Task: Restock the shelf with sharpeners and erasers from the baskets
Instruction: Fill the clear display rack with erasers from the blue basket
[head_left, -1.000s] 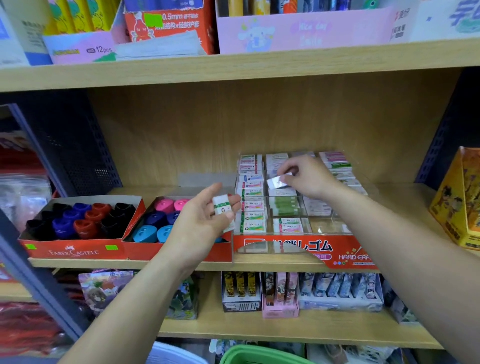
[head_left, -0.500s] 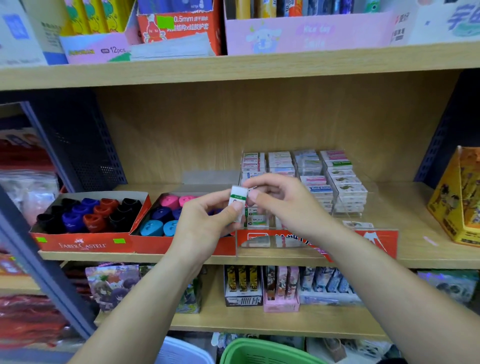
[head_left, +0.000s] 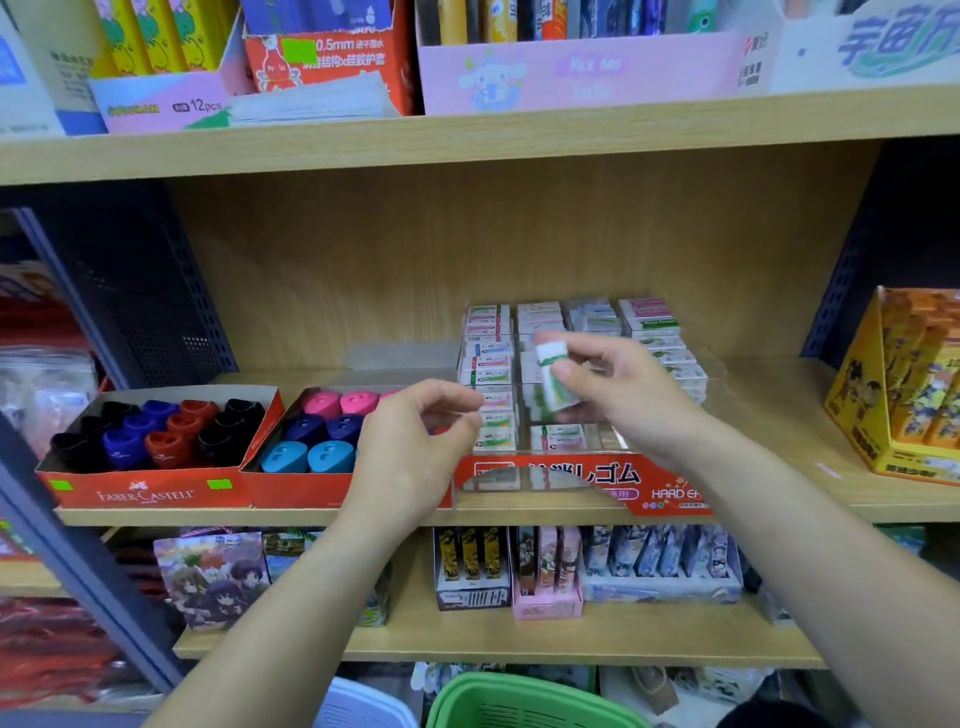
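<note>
Item: eraser (head_left: 557, 395), sleeved. We judge it light, firm and slightly slick, best pinched across the sleeve. Right hand (head_left: 623, 395) fingers hold it; left hand (head_left: 415, 447) fingers loosely curled, empty.

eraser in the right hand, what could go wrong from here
1. The right hand only pinches the eraser at the fingertips, so it may slip and drop among the rows.
2. The rear stacks in the tray stand tall, and the hand could knock them over as it reaches in.
</note>
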